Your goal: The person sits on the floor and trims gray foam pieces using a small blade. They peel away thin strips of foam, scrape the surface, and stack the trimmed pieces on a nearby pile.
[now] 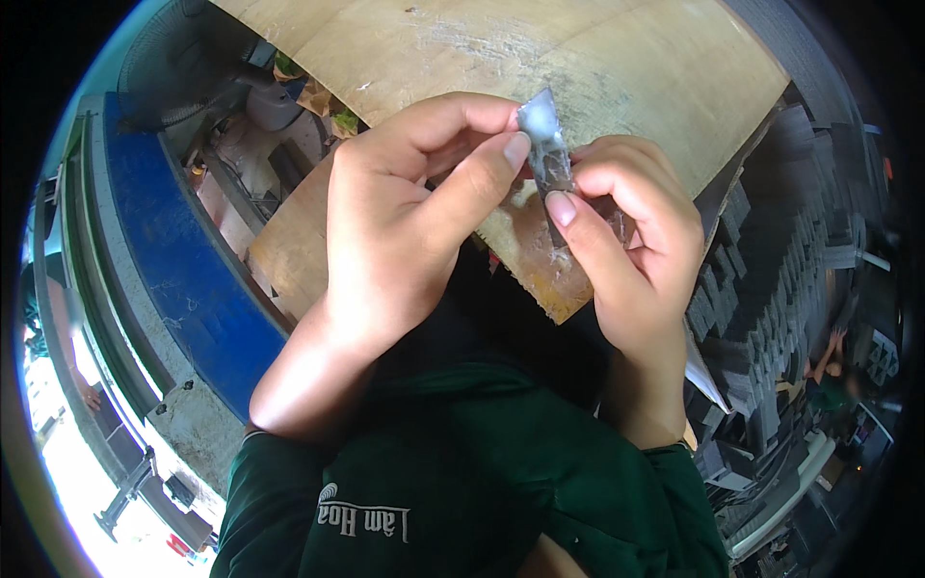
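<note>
Both hands hold a narrow, flat, shiny grey strip (551, 159), tilted with its pale pointed end up. Its surface looks glossy and crumpled, perhaps covered in clear film; I cannot make out its exact kind. My left hand (395, 217) pinches the upper part between thumb and index finger. Lower down, my right hand (647, 236) grips the other edge with its thumb in front and fingers curled behind. The strip is above the near part of a worn wooden board (665, 58), and my fingers hide some of its edges.
A dark fan (183, 67) stands at the far left beyond a long blue panel (183, 241). Stacks of grey strip-like pieces (771, 270) fill the right side. Another person (831, 385) appears small at the far right. Scuffs and whitish scraps mark the board.
</note>
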`<action>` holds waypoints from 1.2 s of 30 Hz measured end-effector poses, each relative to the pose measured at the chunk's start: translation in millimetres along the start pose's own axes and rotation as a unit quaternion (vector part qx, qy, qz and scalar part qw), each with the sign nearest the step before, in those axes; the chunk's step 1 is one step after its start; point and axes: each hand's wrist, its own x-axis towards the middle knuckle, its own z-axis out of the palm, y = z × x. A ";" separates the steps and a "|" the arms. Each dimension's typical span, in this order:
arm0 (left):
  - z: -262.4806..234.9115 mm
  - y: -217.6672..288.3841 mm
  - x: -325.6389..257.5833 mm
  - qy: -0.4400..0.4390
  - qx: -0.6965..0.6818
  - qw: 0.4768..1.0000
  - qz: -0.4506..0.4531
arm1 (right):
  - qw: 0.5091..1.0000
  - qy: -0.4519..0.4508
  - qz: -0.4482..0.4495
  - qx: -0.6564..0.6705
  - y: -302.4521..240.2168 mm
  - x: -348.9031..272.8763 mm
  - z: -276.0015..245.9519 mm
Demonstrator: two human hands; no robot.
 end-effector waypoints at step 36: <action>-1.6 3.6 10.2 -0.019 0.049 0.998 -0.017 | 0.998 -0.006 0.007 -0.058 -8.8 -3.0 1.4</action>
